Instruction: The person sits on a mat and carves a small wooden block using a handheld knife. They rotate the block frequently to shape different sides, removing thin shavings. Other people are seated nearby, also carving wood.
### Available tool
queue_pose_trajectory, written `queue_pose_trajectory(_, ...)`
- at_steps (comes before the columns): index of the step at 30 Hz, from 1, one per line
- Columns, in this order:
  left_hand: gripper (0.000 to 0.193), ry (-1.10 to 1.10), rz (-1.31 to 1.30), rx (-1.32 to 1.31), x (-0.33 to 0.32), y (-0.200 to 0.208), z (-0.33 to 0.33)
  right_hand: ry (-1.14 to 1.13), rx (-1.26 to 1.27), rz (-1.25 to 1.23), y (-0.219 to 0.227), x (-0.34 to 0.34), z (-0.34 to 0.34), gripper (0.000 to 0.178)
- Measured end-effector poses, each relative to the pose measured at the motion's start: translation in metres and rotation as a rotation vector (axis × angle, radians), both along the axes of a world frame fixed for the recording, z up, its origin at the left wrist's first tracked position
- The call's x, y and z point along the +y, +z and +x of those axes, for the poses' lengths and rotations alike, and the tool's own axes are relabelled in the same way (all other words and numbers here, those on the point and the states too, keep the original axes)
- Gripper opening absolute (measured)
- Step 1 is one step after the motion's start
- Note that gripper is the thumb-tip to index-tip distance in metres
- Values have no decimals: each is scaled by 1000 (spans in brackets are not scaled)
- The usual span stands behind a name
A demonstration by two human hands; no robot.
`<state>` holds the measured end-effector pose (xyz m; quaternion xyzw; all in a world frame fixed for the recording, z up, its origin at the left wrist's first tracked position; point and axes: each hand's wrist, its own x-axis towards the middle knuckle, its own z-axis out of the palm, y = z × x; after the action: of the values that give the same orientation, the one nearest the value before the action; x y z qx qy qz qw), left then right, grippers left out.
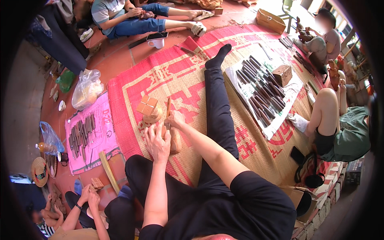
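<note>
My left hand is curled over a small brown wooden block, its fingers partly covering it. Just to the right, my right hand grips a slim wooden-handled tool that stands up from the fist; its lower end is hidden. Beyond my left hand, a square light-brown block with lines across its top sits on a round wooden piece. A rounded wood chunk lies beside my left wrist, below my right hand.
A red and straw-coloured mat lies under my work and outstretched leg. On the right, a white cloth bears many dark tools; at left, more tools lie on a pink sheet. A mug stands far off. Other people sit around.
</note>
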<state>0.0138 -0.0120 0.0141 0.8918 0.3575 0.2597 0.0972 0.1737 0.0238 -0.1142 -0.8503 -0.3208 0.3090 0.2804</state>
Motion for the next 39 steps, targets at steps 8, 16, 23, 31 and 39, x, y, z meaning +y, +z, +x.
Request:
queue_pose_trajectory(8,49,7,-33,-18,0,-1,-2,30,790,411,41,-22,-15,29)
queue_pose_trajectory(16,56,40,-18,-62,2,2,-3,-50,820,502,54,-14,-8,21)
queue_pose_trajectory(23,56,33,-32,-21,0,1,0,92,-75,71,21,-8,-3,38)
queue_pose_trajectory(31,53,53,-65,-33,-4,2,-2,-29,931,588,42,-29,-21,27)
queue_pose_trajectory(39,48,44,-54,-47,-1,1,-3,-42,474,395,34,-20,-4,28)
